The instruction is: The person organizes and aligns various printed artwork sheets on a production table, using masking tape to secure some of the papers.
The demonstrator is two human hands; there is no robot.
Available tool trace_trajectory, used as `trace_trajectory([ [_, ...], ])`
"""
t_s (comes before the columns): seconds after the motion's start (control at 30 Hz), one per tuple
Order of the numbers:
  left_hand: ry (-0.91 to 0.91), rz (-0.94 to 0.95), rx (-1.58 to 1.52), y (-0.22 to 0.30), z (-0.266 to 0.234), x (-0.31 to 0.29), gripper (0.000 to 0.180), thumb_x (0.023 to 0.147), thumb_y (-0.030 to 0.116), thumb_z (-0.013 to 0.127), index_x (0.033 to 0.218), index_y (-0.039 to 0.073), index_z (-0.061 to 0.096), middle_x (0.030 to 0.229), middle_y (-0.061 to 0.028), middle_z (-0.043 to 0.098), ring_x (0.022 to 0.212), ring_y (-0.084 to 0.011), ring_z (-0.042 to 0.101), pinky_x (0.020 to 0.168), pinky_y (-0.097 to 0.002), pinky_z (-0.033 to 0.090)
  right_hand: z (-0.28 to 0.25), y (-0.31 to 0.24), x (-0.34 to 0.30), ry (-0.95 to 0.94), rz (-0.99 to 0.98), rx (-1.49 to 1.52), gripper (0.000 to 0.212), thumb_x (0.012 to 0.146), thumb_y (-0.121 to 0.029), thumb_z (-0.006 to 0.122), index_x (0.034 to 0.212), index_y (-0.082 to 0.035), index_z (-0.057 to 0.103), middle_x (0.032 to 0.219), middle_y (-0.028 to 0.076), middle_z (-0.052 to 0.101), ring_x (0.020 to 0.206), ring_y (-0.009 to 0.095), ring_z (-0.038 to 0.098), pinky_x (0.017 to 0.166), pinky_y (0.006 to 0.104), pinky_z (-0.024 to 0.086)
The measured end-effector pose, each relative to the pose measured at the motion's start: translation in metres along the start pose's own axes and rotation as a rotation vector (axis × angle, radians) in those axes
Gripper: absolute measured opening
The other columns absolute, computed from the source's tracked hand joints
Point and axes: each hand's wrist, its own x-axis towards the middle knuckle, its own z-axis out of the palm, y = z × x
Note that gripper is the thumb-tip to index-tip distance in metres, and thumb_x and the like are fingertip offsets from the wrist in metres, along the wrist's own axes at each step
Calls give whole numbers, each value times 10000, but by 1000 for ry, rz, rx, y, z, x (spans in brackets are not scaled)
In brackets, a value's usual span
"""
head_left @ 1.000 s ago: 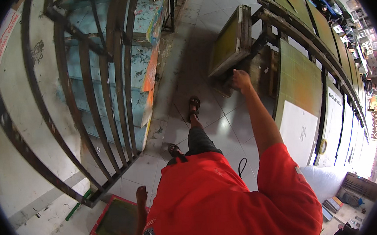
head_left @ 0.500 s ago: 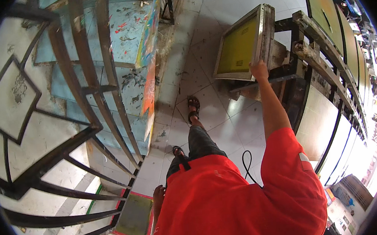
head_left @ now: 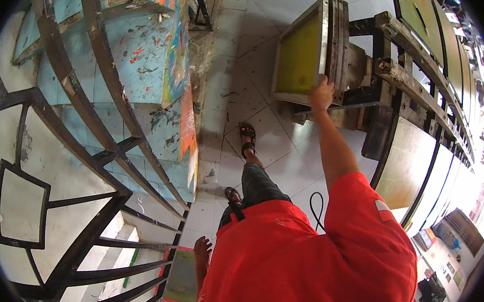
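Observation:
My right hand (head_left: 321, 94) is closed on the lower right corner of a screen printing frame (head_left: 301, 57) with a pale edge and yellow-green mesh. This frame leans at the front of a stack of similar frames (head_left: 340, 48), whose edges show just to its right. My fingers are partly hidden behind the frame's edge. My left hand (head_left: 202, 253) hangs low beside my body, its fingers loosely apart and holding nothing. Below it, a red-edged panel with a dull green middle (head_left: 179, 279) lies behind dark railing bars.
A dark metal railing (head_left: 61, 208) curves along the left. Beyond it are blue, paint-spotted steps (head_left: 134, 52). On the right, a worn rack (head_left: 416, 77) supports long pale boards (head_left: 405, 162). A black cable loop (head_left: 317, 210) shows beside my body on the tiled floor (head_left: 264, 149).
My right hand has moved slightly left with the front frame's edge, and more of the frames behind shows. The view has shifted over the railing. My left hand's fingers show more clearly.

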Motion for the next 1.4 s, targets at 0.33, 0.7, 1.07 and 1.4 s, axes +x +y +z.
trace_trajectory([
  [0.33,62,33,-43,63,3,14,423,967,316,518,1305,61,506,1154,-90,607,979,-204,624,777,-353,494,0,-49,-27,-29,-50,397,616,785,-99,701,1326,-84,407,1091,240,565,1026,433,577,852,508,490],
  [0.7,29,25,30,58,12,13,414,968,320,533,1290,59,524,1116,-77,624,950,-185,626,758,-331,495,-4,-40,-25,-57,-55,467,584,817,-120,682,1333,-103,408,1130,229,563,1066,422,574,870,493,488],
  [1.07,49,67,151,93,17,15,372,961,275,542,1237,26,556,1083,-75,629,962,-182,627,747,-321,503,-3,-37,-28,-122,-87,517,612,812,-162,716,1339,-129,406,1149,221,577,1064,425,582,879,491,490],
  [1.4,-155,775,581,324,162,106,496,936,274,589,1306,-41,488,1284,-254,544,1226,-380,502,1027,-414,394,6,-65,-33,-181,-77,533,701,770,-248,774,1344,-78,411,1190,225,570,1098,408,575,900,459,488],
])
